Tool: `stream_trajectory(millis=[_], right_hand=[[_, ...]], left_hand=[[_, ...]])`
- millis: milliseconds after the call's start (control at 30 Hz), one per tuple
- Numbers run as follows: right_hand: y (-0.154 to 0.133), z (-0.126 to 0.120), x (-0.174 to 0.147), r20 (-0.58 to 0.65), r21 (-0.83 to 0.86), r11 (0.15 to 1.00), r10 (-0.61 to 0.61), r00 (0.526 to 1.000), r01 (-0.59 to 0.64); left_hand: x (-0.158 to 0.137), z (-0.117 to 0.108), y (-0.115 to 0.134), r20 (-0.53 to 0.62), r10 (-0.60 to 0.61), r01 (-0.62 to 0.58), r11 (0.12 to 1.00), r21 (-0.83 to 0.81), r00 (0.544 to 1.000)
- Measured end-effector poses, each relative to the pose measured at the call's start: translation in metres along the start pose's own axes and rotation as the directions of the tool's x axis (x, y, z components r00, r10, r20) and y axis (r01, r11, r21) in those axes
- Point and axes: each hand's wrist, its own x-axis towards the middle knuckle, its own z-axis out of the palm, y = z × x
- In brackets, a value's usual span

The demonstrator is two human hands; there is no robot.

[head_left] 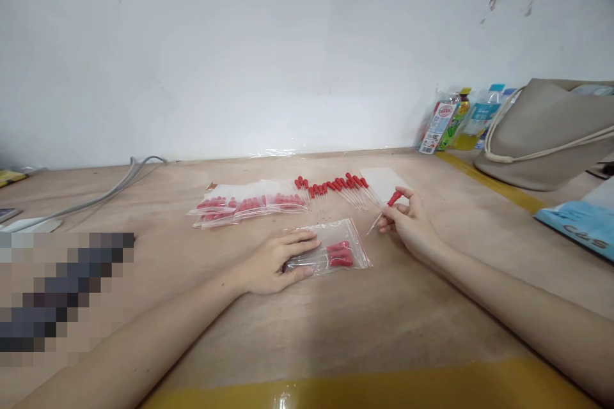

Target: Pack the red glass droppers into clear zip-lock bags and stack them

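My left hand (285,259) lies with fingers stretched out on a clear zip bag (357,230), pressing it to the table. Inside that bag are several droppers with red rubber bulbs (339,254). My right hand (407,217), to the right of the bag, pinches a dropper (394,199) by its red bulb, its thin clear tip slanting down and left. Behind the bag, a row of loose red-bulbed droppers (343,184) lies on the table. Further left rests a stack of filled zip bags (249,206) with red bulbs showing through.
A white sheet (384,184) lies behind my right hand. Drink bottles and a carton (439,128) stand against the wall at right, beside a grey bag (547,134). A blue packet (578,223) sits at the right edge. A grey cable (115,188) crosses the left side.
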Motion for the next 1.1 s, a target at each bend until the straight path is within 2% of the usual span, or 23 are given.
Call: stream_trajectory(millis=[100, 233, 333, 467, 600, 767, 933, 1000, 1100], right_hand=[[0.004, 0.009, -0.009, 0.015, 0.077, 0.997, 0.012, 1.000, -0.013], [0.007, 0.018, -0.017, 0.162, 0.124, 0.990, 0.041, 0.986, -0.061], [0.011, 0.016, -0.019, 0.232, 0.023, 0.999, 0.029, 0.972, -0.036], [0.015, 0.008, -0.017, 0.362, -0.230, 0.968, -0.014, 0.932, 0.104], [0.021, 0.009, -0.012, 0.459, -0.309, 0.924, -0.061, 0.886, 0.223], [0.024, 0.016, -0.013, 0.505, -0.300, 0.924, -0.056, 0.861, 0.237], [0.013, 0.020, -0.019, 0.611, -0.195, 0.960, -0.041, 0.791, 0.201], [0.009, 0.019, -0.016, 0.610, -0.211, 0.959, -0.022, 0.792, 0.190], [0.005, 0.016, -0.003, 0.509, -0.339, 0.910, -0.036, 0.860, 0.239]], left_hand=[[0.000, 0.000, 0.000, 0.004, -0.002, 0.002, 1.000, -0.007, 1.000], [0.000, 0.000, 0.001, -0.007, -0.009, 0.009, 1.000, -0.019, 1.000], [-0.001, 0.000, 0.002, -0.019, -0.016, 0.016, 1.000, -0.018, 1.000], [0.000, 0.000, 0.002, -0.025, -0.013, 0.013, 1.000, -0.012, 1.000], [0.000, 0.000, 0.002, -0.027, -0.007, 0.007, 1.000, -0.003, 1.000], [0.000, 0.000, 0.002, -0.032, -0.006, 0.006, 1.000, 0.009, 0.999], [0.000, -0.001, 0.002, -0.030, -0.004, 0.004, 1.000, 0.005, 1.000], [0.000, -0.001, 0.001, -0.017, -0.009, 0.010, 1.000, 0.008, 1.000], [0.000, 0.000, 0.000, 0.006, -0.015, 0.015, 1.000, 0.015, 1.000]])
